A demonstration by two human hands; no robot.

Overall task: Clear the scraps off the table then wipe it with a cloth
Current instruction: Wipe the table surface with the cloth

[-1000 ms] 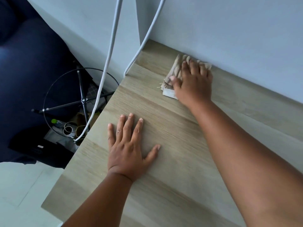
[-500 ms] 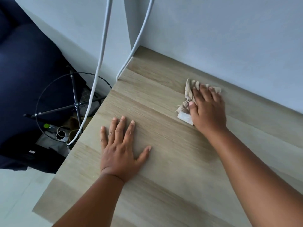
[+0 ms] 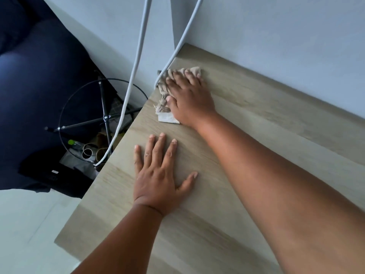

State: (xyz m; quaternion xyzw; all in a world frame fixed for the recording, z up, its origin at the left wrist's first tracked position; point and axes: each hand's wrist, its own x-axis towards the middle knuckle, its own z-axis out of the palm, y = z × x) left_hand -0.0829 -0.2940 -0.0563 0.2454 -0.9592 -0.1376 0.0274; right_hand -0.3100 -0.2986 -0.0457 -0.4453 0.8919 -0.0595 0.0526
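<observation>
A crumpled beige cloth [image 3: 163,95] lies on the light wooden table [image 3: 256,135], near its far left corner by the wall. My right hand [image 3: 189,97] presses flat on the cloth, fingers spread over it and pointing toward the corner; most of the cloth is hidden under the hand. Nearer to me, my left hand [image 3: 158,175] rests flat on the bare tabletop with its fingers spread and holds nothing. No scraps show on the table.
Two white cables [image 3: 136,62] hang down the grey wall past the table's left edge. Beyond that edge, on the floor, stands a black wire frame [image 3: 104,117] over a bin of clutter, against a dark blue surface [image 3: 39,76].
My right hand has slid the cloth from the middle of the table's far side back left to the corner by the cables. My left hand has stayed flat in place.
</observation>
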